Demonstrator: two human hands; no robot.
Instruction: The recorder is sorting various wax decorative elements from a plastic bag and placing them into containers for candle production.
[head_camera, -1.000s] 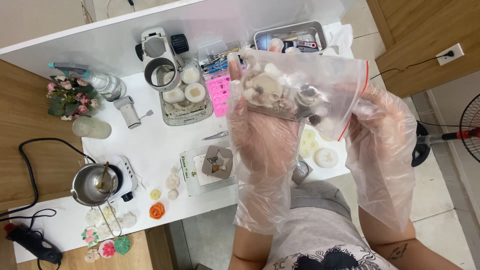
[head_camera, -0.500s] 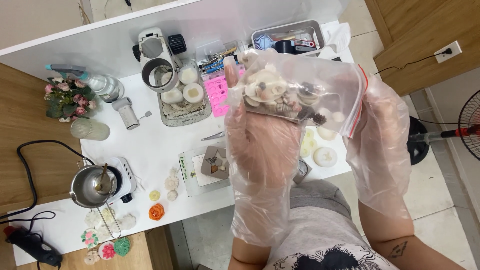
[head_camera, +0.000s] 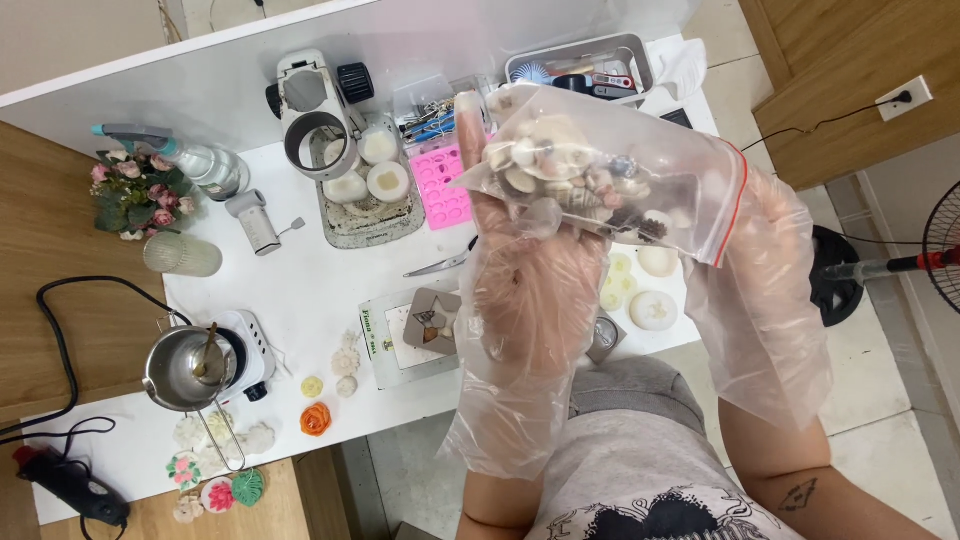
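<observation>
**While the bag is up, keep its mouth level**

With both gloved hands raised over the worktop (head_camera: 300, 300), the bag (head_camera: 610, 190) of shells and small bits sits between them. The left hand (head_camera: 535, 290) cups it from beneath, fingers curled about the load; the right hand (head_camera: 765, 300) pinches the red-lined zip edge. It would be best to support the heavy end and hold the mouth up so nothing spills onto the mould (head_camera: 441, 186) or tray (head_camera: 370, 215) below.
</observation>
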